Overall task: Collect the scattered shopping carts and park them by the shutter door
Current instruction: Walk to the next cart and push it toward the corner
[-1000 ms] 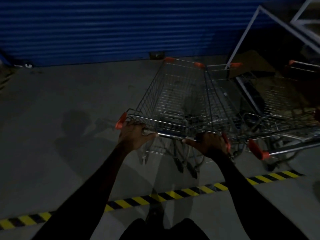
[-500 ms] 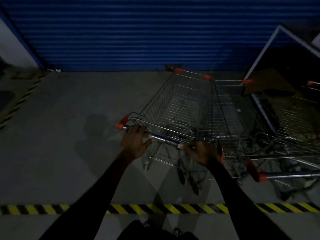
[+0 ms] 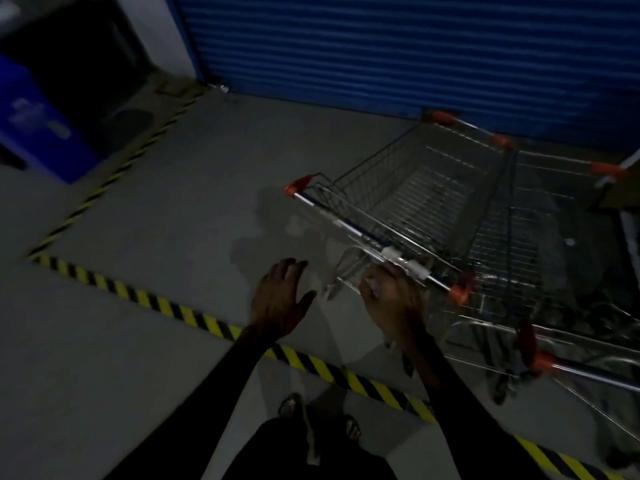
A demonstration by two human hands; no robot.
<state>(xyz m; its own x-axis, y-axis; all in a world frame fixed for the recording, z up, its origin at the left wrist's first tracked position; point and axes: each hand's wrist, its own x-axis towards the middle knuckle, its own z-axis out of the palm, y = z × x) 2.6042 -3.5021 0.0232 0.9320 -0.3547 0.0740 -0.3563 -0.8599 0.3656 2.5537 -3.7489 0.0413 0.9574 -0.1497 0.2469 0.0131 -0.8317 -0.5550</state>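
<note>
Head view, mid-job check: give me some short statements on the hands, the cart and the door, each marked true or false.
1. The left hand grips the cart handle. False: it is off the handle, fingers spread, holding nothing.
2. The right hand is just below the handle's near end. True, though blur hides whether it touches.
3. The cart points its front at the blue shutter door. True.
4. The cart stands alone. False: a second cart sits right beside it.
5. The striped floor tape runs under the person's arms. True.
</note>
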